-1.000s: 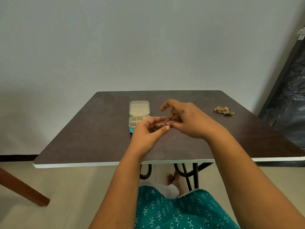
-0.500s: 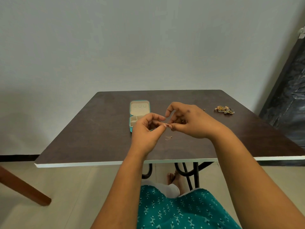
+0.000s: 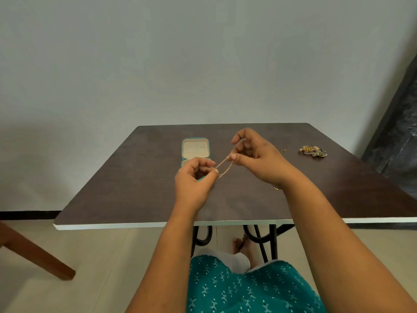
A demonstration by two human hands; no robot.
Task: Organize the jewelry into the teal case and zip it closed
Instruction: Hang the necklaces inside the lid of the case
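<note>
Dark brown surface [image 3: 126,190], white front edge; bare room left of the open teal case [image 3: 195,148] mid-surface. Left hand [image 3: 194,181] and right hand [image 3: 255,157] each pinch a thin chain [image 3: 224,167] taut above it. Jewelry pile [image 3: 313,151] near right edge.

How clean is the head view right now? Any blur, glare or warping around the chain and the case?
Head view: the chain between the left hand and right hand is thin and slightly soft, links unreadable; the open case is sharp; the table shows mild sheen, no hard glare; wide-angle bending shows at the edges; the jewelry pile is too small to identify.
</note>
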